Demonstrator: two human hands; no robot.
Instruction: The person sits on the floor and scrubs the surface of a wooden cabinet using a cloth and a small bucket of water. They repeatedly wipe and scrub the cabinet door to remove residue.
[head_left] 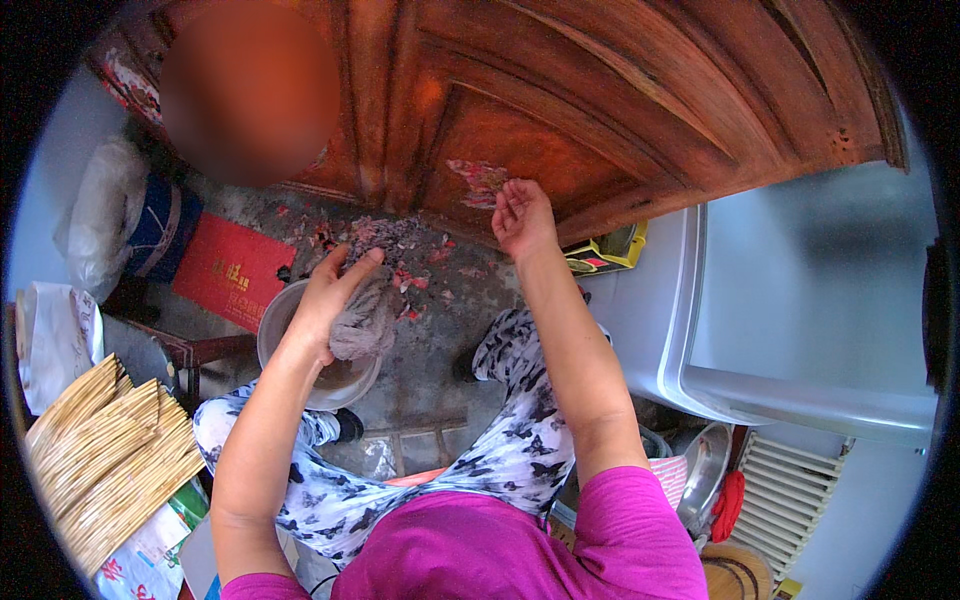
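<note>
A grey, bunched-up rag (364,322) is in my left hand (322,300), above a pale bucket (270,335) partly hidden by that hand and forearm. Cloudy liquid shows inside the bucket. My right hand (525,222) is raised against the reddish-brown wooden door (560,130), fingers curled and pressed together. Its fingertips meet the right end of a ragged patch of torn paper (475,182) stuck to the lower panel. Whatever is between those fingers is too small to make out.
Paper scraps (400,240) litter the floor below the door. A red sheet (228,272) lies to the left, with bundled sticks (115,450) nearer me. On the right stand a silver-grey appliance (800,320), a yellow-and-black box (612,250) and a metal basin (712,465).
</note>
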